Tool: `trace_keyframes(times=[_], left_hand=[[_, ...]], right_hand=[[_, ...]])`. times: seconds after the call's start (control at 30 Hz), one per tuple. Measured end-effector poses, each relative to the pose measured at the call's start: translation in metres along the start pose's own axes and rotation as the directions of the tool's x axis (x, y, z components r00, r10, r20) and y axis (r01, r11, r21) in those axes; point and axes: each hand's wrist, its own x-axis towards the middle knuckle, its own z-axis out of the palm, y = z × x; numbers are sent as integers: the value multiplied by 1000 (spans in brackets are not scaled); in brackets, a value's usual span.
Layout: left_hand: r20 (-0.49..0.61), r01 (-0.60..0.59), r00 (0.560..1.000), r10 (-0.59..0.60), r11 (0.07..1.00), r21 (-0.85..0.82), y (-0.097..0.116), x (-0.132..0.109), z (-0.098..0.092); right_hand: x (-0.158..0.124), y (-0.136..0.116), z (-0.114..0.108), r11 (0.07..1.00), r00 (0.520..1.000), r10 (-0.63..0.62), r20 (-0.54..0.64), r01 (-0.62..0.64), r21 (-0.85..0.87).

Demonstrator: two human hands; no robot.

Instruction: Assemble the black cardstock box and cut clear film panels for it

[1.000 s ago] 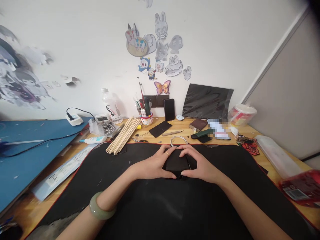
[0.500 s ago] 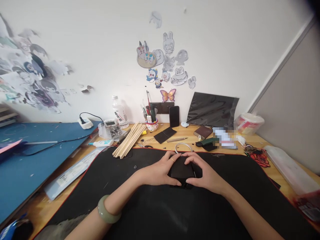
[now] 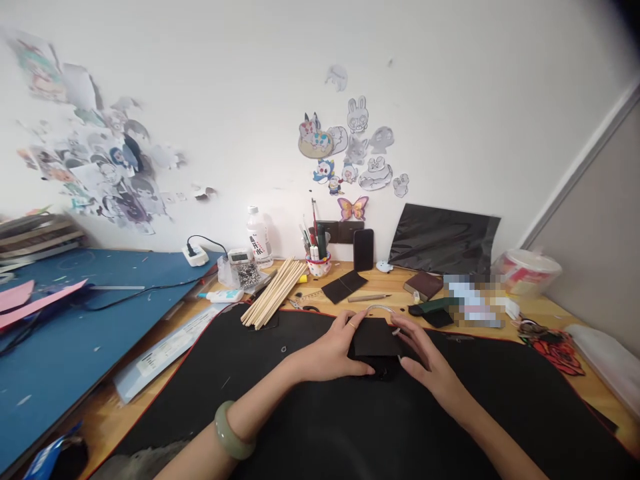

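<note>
Nearest: jade bangle (image 3: 233, 433) on the left wrist, over black mat (image 3: 300, 427) on the counter. Further out: left hand (image 3: 333, 352) clamped on black card piece (image 3: 376, 337), thumb at the near edge, ringed fingers over the far-left corner. Right hand (image 3: 429, 360) released, fingers spread, tips just touching the piece's right edge, nothing gripped. Piece between both hands, lying on the mat over a darker lump (image 3: 384, 369) poking out at the near side; can't tell what. Progress call: looks mid-way. Squared up and held flat, not visibly joined to anything. Left, by the look: anything involving sticks or glue, both well apart and untouched. Look of the piece: matte black, roughly rectangular, crisp edges, plain top face, thin like card; single layer or folded, can't tell. Just beyond the hands: white wire loop (image 3: 381, 309), partly hidden behind the piece. Beyond and left of the hands: bundle of wooden sticks (image 3: 275, 293), glue bottle (image 3: 220, 295). Straight beyond: second black card scrap (image 3: 343, 287), pen cup (image 3: 319, 265), phone (image 3: 363, 249) leaning on the wall. Beyond and right: brown booklet (image 3: 424, 285), black sheet (image 3: 443, 240) propped against the wall. Far left: blue cutting mat (image 3: 75, 320).
</note>
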Motion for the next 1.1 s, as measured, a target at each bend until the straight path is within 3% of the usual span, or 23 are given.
trace_keyframes(times=[0.1, 0.2, 0.3, 0.47, 0.53, 0.67, 0.8, 0.9, 1.0, 1.1], left_hand=[[-44, 46, 998, -49, 997, -61, -6, 2, 0], [-71, 77, 994, -85, 990, -115, -12, 4, 0], [-64, 58, 996, -69, 985, -161, -14, 3, 0], [57, 14, 998, -1, 972, -233, -12, 2, 1], [16, -10, 1000, 14, 975, -221, -13, 4, 3], [-176, -48, 984, 12, 979, -201, -18, 12, 6], [-367, 38, 921, -127, 970, -240, -18, 17, 8], [-445, 94, 867, -224, 950, -297, -16, 17, 8], [-437, 102, 852, -288, 911, -400, -14, 17, 9], [-351, 144, 845, -403, 804, -576, -13, 17, 10]], right_hand=[[4, 20, 0, 995, 977, 96, -192, -98, 2], [6, 38, -4, 962, 959, 123, -257, -178, -206], [2, 44, -7, 894, 972, 79, -220, -167, -417], [-5, 28, -5, 787, 995, 53, -80, -91, -610], [-6, 21, -3, 733, 997, 60, -47, -76, -676], [-6, 16, -1, 710, 997, 62, -53, -81, -700], [-8, 17, 1, 694, 996, 59, -67, -89, -715], [-9, 16, 2, 684, 996, 57, -68, -88, -724], [-8, 15, 3, 677, 996, 55, -65, -85, -731], [-8, 15, 3, 672, 996, 57, -71, -91, -735]])
